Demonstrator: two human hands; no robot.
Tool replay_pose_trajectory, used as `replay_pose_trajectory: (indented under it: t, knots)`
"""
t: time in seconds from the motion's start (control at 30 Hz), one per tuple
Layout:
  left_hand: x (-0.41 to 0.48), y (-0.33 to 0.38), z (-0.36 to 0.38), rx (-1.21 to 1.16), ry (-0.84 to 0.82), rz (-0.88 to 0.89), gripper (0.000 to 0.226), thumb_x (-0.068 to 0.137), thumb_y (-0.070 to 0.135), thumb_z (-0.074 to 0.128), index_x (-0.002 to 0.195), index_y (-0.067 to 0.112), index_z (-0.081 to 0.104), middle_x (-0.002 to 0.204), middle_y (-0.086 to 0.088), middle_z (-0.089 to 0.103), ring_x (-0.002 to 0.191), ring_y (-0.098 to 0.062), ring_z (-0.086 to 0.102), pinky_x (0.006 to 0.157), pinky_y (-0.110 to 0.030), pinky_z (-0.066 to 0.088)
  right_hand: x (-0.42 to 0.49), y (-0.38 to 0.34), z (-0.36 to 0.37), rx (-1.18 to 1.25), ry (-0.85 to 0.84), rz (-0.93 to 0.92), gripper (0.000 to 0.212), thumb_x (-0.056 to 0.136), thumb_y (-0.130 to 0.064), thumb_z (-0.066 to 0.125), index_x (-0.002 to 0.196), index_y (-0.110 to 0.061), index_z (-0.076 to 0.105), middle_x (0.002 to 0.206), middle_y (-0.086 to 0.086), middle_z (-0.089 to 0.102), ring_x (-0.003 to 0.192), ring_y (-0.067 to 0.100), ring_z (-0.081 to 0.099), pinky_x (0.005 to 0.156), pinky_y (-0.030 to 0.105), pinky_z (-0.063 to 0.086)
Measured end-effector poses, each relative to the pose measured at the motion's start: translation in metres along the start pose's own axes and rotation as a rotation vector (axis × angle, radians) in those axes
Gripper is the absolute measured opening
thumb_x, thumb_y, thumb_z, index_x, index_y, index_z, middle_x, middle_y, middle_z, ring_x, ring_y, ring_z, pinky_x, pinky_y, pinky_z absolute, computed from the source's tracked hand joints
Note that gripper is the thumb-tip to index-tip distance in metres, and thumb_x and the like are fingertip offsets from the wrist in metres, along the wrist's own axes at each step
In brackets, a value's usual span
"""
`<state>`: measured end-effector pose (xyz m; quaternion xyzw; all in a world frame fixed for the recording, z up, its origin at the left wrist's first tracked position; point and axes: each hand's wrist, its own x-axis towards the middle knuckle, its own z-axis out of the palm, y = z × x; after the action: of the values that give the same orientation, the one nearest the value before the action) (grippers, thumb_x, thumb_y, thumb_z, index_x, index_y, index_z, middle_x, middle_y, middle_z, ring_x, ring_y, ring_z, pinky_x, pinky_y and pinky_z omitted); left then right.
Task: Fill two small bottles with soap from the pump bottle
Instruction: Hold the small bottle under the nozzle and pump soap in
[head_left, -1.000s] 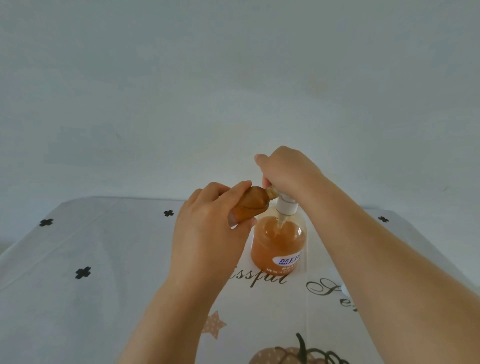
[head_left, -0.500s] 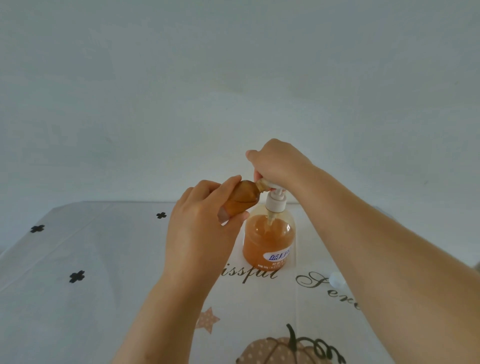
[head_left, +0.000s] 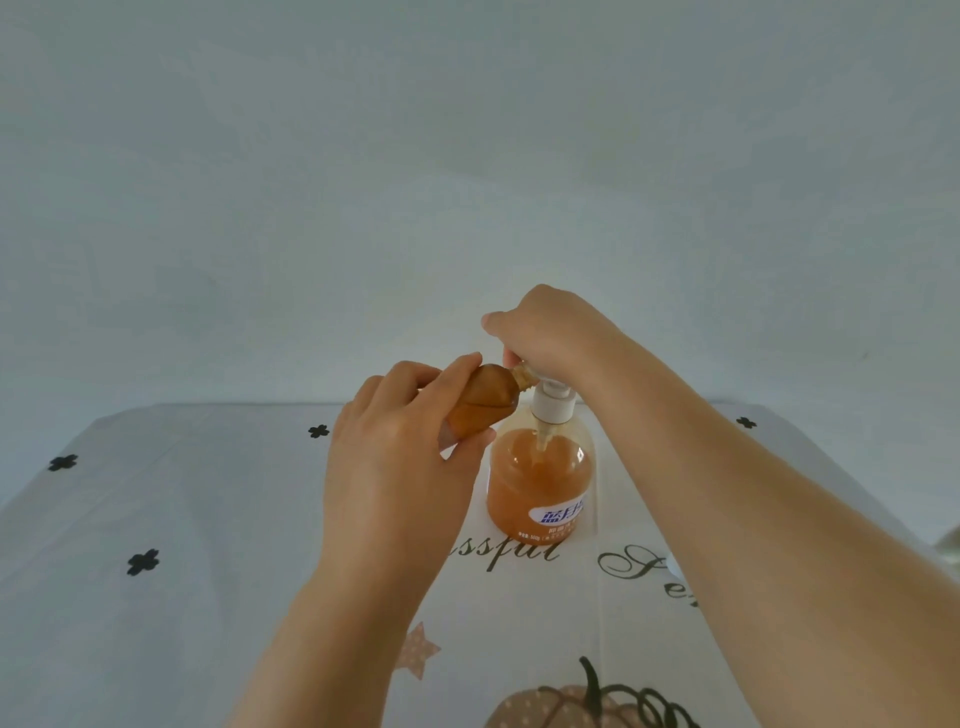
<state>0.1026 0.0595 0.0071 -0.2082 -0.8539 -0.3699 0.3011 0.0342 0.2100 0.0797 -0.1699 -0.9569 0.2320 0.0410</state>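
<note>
Plain, pale grey-white wall (head_left: 467, 156) fills the upper field in soft, even light. Below it is a table under a white cloth (head_left: 182, 597) printed with small black cross-shaped marks (head_left: 143, 562), dark cursive lettering (head_left: 639, 566), a beige dotted star (head_left: 418, 649) and, nearest the viewer, a beige dotted pumpkin with a dark curling stem (head_left: 561, 706).

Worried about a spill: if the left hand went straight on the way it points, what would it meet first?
Probably the pump head of the pump bottle, under the right hand: the small bottle gripped by the left hand has its mouth there. Depth is unclear.
</note>
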Motion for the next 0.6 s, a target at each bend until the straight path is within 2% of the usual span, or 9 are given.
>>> replay_pose_trajectory:
  t: [0.07,0.17,0.27,0.37,0.6]
  knots:
    - [0.001,-0.002,0.001,0.024,-0.01,0.005,0.049,0.078,0.022,0.078,0.125,0.027,0.063,0.102,0.007,0.062,0.092,-0.018,0.055,0.079,-0.04,0.049,0.003,0.001,0.004,-0.01,-0.006,0.0,0.031,0.094,-0.031,0.049,0.096,-0.012,0.074,0.097,0.005,0.074,0.07,0.021,0.058,0.067,0.031,0.046]
    - [0.001,-0.002,0.002,-0.012,-0.042,-0.032,0.05,0.078,0.024,0.077,0.125,0.031,0.062,0.102,0.011,0.06,0.094,-0.014,0.052,0.08,-0.031,0.044,0.004,0.003,0.005,-0.003,-0.008,-0.01,0.031,0.093,-0.031,0.05,0.097,-0.012,0.074,0.099,0.005,0.073,0.07,0.021,0.058,0.066,0.031,0.045]
    - [-0.001,-0.002,0.003,-0.052,-0.073,-0.059,0.05,0.079,0.027,0.076,0.126,0.035,0.06,0.102,0.015,0.058,0.095,-0.01,0.051,0.081,-0.027,0.043,0.002,0.004,0.005,0.007,-0.002,-0.013,0.031,0.093,-0.031,0.05,0.095,-0.012,0.074,0.094,0.005,0.071,0.07,0.02,0.057,0.065,0.031,0.045]
    - [0.0,-0.001,0.002,-0.047,-0.074,-0.058,0.05,0.079,0.026,0.076,0.126,0.034,0.061,0.102,0.015,0.058,0.095,-0.011,0.052,0.081,-0.026,0.042,0.002,0.004,0.006,-0.002,0.013,-0.009,0.031,0.093,-0.032,0.05,0.093,-0.012,0.075,0.085,0.003,0.068,0.067,0.02,0.057,0.064,0.031,0.044]
    - [0.0,0.003,0.0,-0.066,-0.028,-0.046,0.052,0.081,0.026,0.075,0.129,0.032,0.059,0.104,0.013,0.059,0.097,-0.01,0.05,0.081,-0.027,0.042,-0.004,-0.002,-0.009,-0.017,0.031,-0.021,0.032,0.094,-0.029,0.049,0.093,-0.011,0.075,0.078,0.004,0.069,0.063,0.021,0.059,0.064,0.03,0.047]
